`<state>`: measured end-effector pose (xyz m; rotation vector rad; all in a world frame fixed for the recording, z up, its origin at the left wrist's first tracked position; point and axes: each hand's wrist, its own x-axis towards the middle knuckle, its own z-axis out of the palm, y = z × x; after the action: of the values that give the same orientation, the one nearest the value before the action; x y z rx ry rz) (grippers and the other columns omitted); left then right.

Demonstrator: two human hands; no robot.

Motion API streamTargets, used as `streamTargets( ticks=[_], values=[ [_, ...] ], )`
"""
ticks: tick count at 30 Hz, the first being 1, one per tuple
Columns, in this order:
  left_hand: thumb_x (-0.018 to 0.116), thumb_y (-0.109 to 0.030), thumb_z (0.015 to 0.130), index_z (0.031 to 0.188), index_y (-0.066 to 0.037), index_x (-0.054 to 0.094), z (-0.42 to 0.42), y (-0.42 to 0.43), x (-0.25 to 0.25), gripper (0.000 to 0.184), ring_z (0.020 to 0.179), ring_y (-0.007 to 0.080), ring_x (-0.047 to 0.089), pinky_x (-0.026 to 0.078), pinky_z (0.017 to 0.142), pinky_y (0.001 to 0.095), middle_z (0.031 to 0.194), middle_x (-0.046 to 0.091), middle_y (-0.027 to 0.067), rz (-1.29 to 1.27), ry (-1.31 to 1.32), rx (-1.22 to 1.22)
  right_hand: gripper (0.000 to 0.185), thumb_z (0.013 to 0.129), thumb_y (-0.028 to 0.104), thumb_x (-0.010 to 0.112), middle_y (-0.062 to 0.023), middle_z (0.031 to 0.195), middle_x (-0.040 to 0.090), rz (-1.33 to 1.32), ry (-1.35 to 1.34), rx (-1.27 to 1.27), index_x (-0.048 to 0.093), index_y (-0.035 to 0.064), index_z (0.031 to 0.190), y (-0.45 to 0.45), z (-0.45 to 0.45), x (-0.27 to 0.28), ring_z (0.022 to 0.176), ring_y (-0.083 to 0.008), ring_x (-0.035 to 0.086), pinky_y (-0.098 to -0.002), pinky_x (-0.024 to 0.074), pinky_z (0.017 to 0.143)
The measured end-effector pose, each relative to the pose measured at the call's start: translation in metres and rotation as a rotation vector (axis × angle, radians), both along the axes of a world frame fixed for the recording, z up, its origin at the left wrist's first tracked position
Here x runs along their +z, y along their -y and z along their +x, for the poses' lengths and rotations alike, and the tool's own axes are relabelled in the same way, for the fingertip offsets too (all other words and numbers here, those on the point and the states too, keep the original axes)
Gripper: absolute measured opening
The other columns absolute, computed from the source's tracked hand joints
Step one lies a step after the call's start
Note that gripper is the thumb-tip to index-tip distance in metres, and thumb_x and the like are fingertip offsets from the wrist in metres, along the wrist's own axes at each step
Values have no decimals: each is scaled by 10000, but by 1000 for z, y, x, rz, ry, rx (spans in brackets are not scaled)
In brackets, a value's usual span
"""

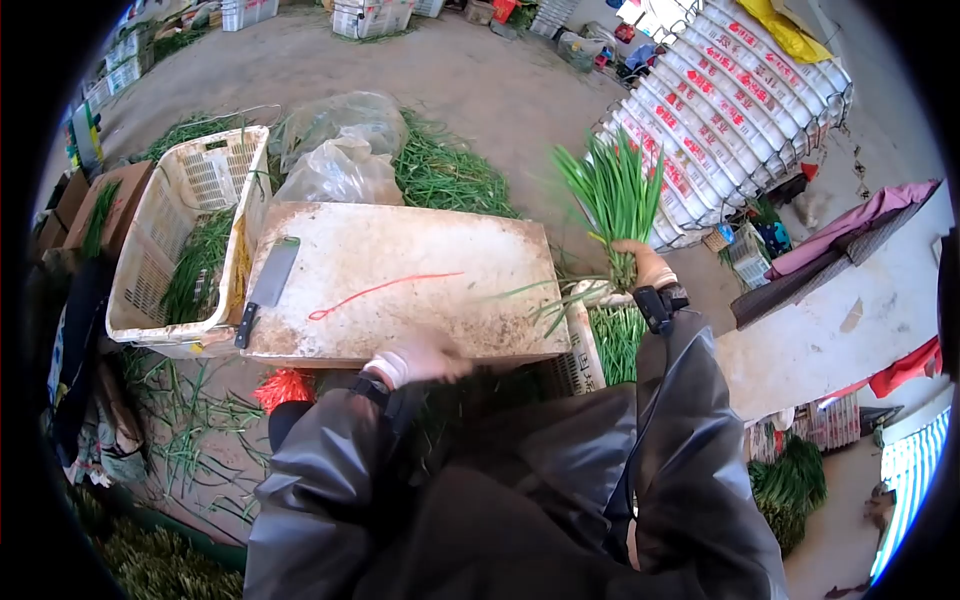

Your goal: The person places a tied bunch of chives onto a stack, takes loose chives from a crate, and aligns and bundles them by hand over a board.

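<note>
My right hand [645, 266] grips a bunch of garlic chives [620, 190] by its lower end, leaves pointing up, to the right of the worktable [420, 235]. A few loose leaves trail from it over the table's right edge. At the table's near edge, my left hand [415, 362] is smeared by motion, so its fingers cannot be made out. A red tie strip [385, 291] lies across the tabletop. On the table's left side rests a cleaver [268, 288] with a black handle. Below my right hand, more chives [618, 340] fill a white crate [582, 350].
To the left stands a white plastic basket [140, 285] with loose greens inside. Clear plastic bags [345, 165] and a heap of chives [450, 170] lie behind the table. Stacked white crates [720, 110] rise at the back right. Red strips [284, 390] hang by the table's front left corner.
</note>
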<state>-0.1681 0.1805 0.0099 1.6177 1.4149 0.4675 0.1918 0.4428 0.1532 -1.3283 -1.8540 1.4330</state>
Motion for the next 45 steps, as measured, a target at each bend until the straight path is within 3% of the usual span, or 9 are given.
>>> streamTargets(
  ticks=[3,5,6,11,18,26,32,35,45],
  values=[
    [703,-426,985,1215,-10,733,37,1,2,476,990,203,735,567,918,365,1109,785,83,-334,354,-453,390,852,28,777,-105,1065,729,319,86,183,684,38,1232,-12,-35,-6,863,-203,706,-341,597,795],
    [720,-373,992,1442,19,566,66,0,-23,616,1187,216,667,516,1043,361,1315,704,144,-120,466,-556,406,838,29,786,-102,1062,731,-36,-91,-8,689,45,1233,5,-73,-1,843,-199,706,-334,605,748],
    [735,-363,985,1583,9,367,76,-3,-24,794,1322,235,577,448,1133,360,1440,611,194,-214,589,-560,406,841,22,778,-98,1055,735,-311,-255,-256,691,47,1237,23,-103,10,831,-192,708,-324,609,711],
    [728,-367,981,1653,-15,152,101,-25,-15,952,1445,290,440,392,1180,421,1616,404,194,-28,1026,-344,432,768,43,848,-108,1013,756,97,-191,-92,700,-26,1169,89,-155,-22,898,-226,702,-348,550,848],
    [763,-554,898,1600,-29,295,114,-45,-35,994,1402,295,496,428,1158,479,1509,512,125,4,1580,231,654,815,343,802,-281,1092,722,461,211,34,558,-37,1289,157,-158,-49,1051,-432,697,-464,541,937],
    [762,-344,952,1400,-34,557,86,-44,3,582,1201,235,621,505,1041,408,1279,661,89,28,1826,462,848,870,631,735,-306,1053,703,606,298,104,446,13,1372,203,-142,-65,993,-536,663,-557,529,836],
    [777,-278,927,1319,-31,618,73,-42,27,491,1072,254,675,543,1000,422,1182,699,94,-114,1877,458,931,763,-32,868,-109,1421,543,261,31,105,335,6,1526,236,-137,-57,1259,-207,561,-377,564,999],
    [794,-168,902,1304,-22,628,73,-41,41,459,1037,240,691,565,951,404,1144,715,89,-14,1754,524,1007,756,352,950,-147,1333,614,334,-85,133,366,-14,1491,219,-120,-103,1204,-247,595,-383,491,1036],
    [896,-129,772,1259,-3,669,90,-70,37,552,1027,191,708,564,932,350,1138,761,113,490,896,523,637,791,114,914,-83,1271,696,17,-148,331,614,-19,1337,141,-115,-95,1180,-193,635,-336,496,1029]
  ],
)
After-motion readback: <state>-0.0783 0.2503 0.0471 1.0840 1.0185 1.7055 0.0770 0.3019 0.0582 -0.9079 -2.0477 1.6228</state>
